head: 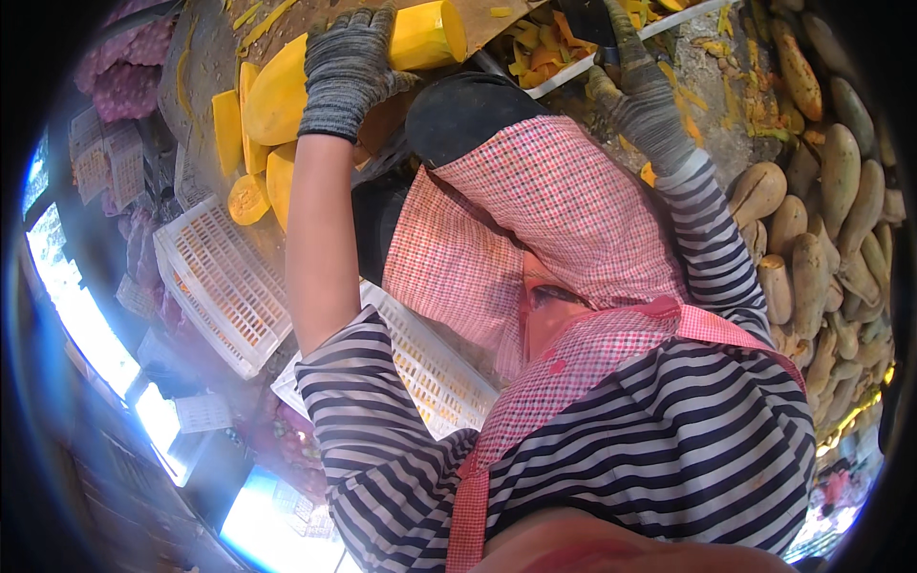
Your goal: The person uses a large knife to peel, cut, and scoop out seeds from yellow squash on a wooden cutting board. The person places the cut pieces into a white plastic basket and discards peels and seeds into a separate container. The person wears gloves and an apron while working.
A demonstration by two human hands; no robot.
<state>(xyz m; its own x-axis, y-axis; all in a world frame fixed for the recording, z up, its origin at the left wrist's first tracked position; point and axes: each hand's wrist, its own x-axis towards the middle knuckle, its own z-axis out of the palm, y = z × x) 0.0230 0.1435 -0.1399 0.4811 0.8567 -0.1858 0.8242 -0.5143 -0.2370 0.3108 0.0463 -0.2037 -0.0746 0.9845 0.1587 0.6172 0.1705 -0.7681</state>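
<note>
My left hand, in a grey knit glove, lies across a long peeled yellow squash. Its fingers wrap over the far side, and the thumb is on the near side. More peeled squash pieces lie just left of that wrist, one showing a cut orange face. In a stained glove of the same kind, my right hand grips a dark, broad-bladed tool, partly cut off by the top edge. The tool is over a white-rimmed container holding orange and yellow peelings.
Unpeeled squashes are heaped along the right side. White slatted plastic crates, one on the left and another behind my left arm, stand close by. Pink mesh sacks are at the upper left. Peel strips litter the floor.
</note>
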